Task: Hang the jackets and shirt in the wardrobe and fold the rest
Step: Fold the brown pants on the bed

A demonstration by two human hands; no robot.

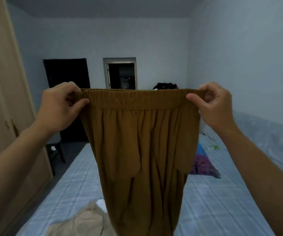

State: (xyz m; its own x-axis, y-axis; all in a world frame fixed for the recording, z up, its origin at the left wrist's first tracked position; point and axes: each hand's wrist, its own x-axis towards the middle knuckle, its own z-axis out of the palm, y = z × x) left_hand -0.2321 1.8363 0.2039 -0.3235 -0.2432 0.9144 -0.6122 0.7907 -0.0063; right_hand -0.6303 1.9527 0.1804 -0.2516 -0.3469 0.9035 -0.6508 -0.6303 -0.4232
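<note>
I hold a pair of brown trousers (pixel 142 150) up in front of me by the elastic waistband, stretched flat. My left hand (pixel 59 108) pinches the waistband's left end and my right hand (pixel 214 106) pinches its right end. The legs hang straight down over the bed (pixel 214 201) and run out of the bottom of the view. A beige garment (pixel 79 222) lies crumpled on the bed at the near left, partly behind the trousers. The wardrobe (pixel 2 116), light wood with shut doors, stands along the left side.
A dark heap of clothes (pixel 165 86) sits at the far end of the bed. A purple-and-blue printed pillow (pixel 203 166) lies on the right. A dark chair (pixel 55 150) stands between wardrobe and bed. A black door (pixel 67 92) and a window are on the far wall.
</note>
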